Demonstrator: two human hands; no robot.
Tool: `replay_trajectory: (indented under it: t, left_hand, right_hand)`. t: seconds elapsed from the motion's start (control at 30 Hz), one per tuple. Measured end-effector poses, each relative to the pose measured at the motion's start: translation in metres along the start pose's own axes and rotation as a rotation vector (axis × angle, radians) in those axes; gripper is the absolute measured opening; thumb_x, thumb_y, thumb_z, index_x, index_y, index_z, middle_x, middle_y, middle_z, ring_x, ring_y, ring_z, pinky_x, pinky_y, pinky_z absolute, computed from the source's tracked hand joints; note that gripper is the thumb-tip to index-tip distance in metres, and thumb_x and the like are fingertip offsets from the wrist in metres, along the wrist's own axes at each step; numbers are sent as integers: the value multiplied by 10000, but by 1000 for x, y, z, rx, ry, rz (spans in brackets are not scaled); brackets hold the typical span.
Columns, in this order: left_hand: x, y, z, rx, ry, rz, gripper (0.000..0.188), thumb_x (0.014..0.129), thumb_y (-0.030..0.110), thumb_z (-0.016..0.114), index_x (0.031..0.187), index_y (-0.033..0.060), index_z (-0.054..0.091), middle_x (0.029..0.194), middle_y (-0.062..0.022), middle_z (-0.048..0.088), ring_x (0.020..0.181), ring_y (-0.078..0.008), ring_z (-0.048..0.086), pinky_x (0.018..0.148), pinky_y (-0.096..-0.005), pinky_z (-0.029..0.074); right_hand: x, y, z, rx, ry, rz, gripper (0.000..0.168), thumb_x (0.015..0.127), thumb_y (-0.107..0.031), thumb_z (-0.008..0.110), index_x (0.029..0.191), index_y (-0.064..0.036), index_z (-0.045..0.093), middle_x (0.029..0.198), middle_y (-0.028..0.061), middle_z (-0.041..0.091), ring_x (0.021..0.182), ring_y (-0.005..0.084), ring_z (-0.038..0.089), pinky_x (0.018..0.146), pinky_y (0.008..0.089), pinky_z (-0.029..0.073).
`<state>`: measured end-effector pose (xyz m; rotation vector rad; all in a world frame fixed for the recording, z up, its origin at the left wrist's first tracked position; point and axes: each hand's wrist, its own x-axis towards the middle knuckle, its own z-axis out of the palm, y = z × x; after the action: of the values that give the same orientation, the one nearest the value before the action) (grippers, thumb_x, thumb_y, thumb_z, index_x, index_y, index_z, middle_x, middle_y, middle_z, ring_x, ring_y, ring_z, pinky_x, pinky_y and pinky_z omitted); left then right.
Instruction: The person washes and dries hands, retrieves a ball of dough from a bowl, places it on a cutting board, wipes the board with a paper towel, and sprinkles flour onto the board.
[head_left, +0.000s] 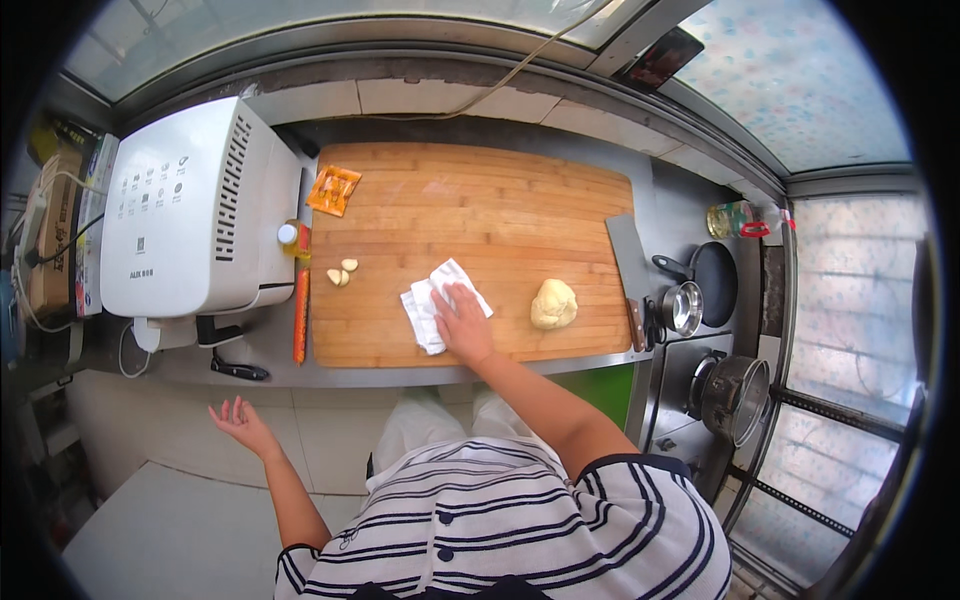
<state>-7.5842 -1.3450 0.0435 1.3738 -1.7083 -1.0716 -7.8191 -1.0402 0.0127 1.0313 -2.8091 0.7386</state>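
My right hand (463, 322) lies flat, fingers spread, on a folded white cloth or paper towel (424, 315) on the bamboo cutting board (480, 217). To its right sits a ball of pale yellow dough (554, 304). My left hand (244, 427) hangs free in front of the counter's edge with its fingers apart and nothing in it. Garlic cloves (339, 277) lie near the board's left edge, below an orange packet (334, 190). A cleaver (628, 255) rests along the right edge, its wooden handle towards me.
At the left stand a white appliance (180, 217) and a small oil bottle (293, 237); a red wrapped stick (301, 316) and a black-handled tool (238, 367) lie nearby. At the right are a black frying pan (716, 283), a metal bowl (682, 308), a pot (729, 397) and an oil bottle (739, 220).
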Motion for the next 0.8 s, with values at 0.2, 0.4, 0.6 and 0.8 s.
replay_trajectory:
  t: [0.2, 0.4, 0.6, 0.8]
  left_hand:
    - [2, 6, 17, -46, -80, -5, 605, 795, 2, 494, 1305, 36, 170, 1155, -133, 384, 946, -213, 527, 809, -305, 419]
    - [-11, 34, 14, -106, -128, 35, 562, 814, -9, 477, 1292, 28, 184, 1156, -123, 388, 925, -204, 537, 795, -289, 429]
    - [-20, 48, 16, -142, -199, 107, 520, 811, -20, 463, 1265, 19, 212, 1159, -116, 387, 905, -194, 539, 760, -279, 436]
    - [-33, 56, 24, -167, -249, 77, 511, 816, -20, 461, 1264, 24, 220, 1153, -126, 403, 897, -190, 548, 756, -275, 444]
  right_hand:
    - [-6, -2, 4, 181, 55, 114, 235, 690, -146, 649, 884, -81, 534, 930, 86, 508, 911, 295, 462, 801, 382, 379]
    - [-2, 71, 17, 248, -158, -31, 212, 694, -26, 525, 905, -35, 504, 894, 187, 501, 875, 351, 464, 767, 411, 381]
    - [29, 61, 16, -75, 106, 258, 153, 783, -89, 497, 894, 4, 544, 873, 185, 521, 808, 325, 487, 705, 417, 388]
    - [-25, 38, -2, 284, -183, -278, 123, 768, -43, 527, 876, -75, 578, 846, 123, 493, 770, 244, 502, 634, 333, 430]
